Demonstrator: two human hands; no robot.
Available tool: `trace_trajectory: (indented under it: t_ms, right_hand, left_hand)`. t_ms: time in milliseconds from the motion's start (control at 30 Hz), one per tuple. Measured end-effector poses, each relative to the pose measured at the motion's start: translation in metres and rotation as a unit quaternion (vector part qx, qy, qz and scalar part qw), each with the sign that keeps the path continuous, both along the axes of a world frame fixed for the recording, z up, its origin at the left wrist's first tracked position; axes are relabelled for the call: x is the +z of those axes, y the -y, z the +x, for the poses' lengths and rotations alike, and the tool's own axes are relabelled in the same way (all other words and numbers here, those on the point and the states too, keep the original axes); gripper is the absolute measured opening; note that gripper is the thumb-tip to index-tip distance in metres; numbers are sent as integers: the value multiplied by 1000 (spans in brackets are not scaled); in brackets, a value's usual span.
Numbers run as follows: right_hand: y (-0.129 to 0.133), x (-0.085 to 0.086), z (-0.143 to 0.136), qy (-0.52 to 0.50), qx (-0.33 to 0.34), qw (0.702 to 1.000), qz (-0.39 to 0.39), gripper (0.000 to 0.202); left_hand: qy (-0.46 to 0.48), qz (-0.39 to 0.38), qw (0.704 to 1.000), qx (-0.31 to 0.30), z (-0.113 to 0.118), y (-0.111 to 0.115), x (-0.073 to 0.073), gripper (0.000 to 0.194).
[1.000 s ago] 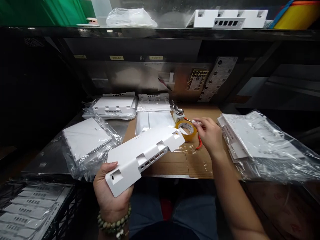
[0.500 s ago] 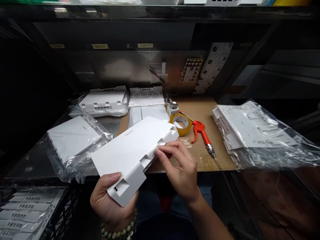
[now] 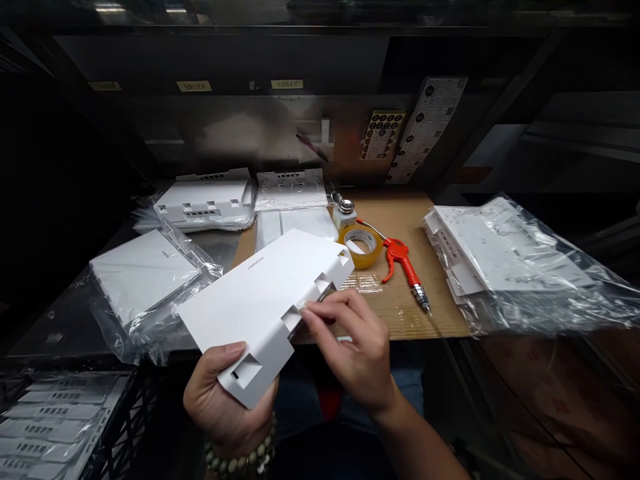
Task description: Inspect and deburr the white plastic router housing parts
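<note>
A white plastic housing cover (image 3: 265, 287) with HUAWEI lettering is tilted in front of me, square notches along its near edge. My left hand (image 3: 230, 393) grips its lower left corner, thumb on top and fingers underneath. At the notched edge, my right hand (image 3: 350, 347) has thumb and index finger pinched together, touching the cover between two notches. Whatever is between those fingertips, if anything, is too small to make out. Beyond the cover lie a roll of yellow tape (image 3: 373, 251), a small white pump bottle (image 3: 345, 215) and a red air blow gun (image 3: 400, 257).
Bagged white covers lie at left (image 3: 145, 270), with more stacked at the back (image 3: 205, 197). Another bagged stack (image 3: 515, 250) sits on the right. Cardboard (image 3: 425, 307) covers the bench middle. A black crate (image 3: 127, 427) stands lower left. The air hose (image 3: 453, 353) hangs over the front edge.
My right fingertips have slid slightly down and left along the notched edge. The cover stays in my left hand, shifted a little. The camera view has tilted slightly downward.
</note>
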State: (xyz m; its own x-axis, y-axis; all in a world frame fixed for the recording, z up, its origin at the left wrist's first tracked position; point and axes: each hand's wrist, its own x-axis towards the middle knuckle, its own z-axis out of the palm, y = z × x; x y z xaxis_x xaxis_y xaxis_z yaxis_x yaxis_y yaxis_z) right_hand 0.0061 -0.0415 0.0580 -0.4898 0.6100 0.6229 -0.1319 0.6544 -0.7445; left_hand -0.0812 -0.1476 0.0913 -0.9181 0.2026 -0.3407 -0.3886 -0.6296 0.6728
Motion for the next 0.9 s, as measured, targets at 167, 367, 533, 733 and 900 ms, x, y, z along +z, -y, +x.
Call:
trace_trajectory:
  t_ms: [167,367,533,733,900]
  right_hand:
    - [-1,4,-1,7,-26,1000,-13,14]
    - [6,16,19,-56,87,984,-144,14]
    - [-29,6,40,-207,-58,949,-230,8]
    - [-53,-14,56,-193,-106,935,-278,18]
    - [-54,-34,63,-135,-139,924,-330,29]
  left_hand:
    - [46,23,999,-17,1,-1,1,57]
    - [139,14,990,-28,-17,-4,3,45]
    - [226,49,967,-109,-42,3,-6,39]
    - [218,158,944,-190,-52,12,-28,55]
    - [193,215,930,-226,-47,10,-30,62]
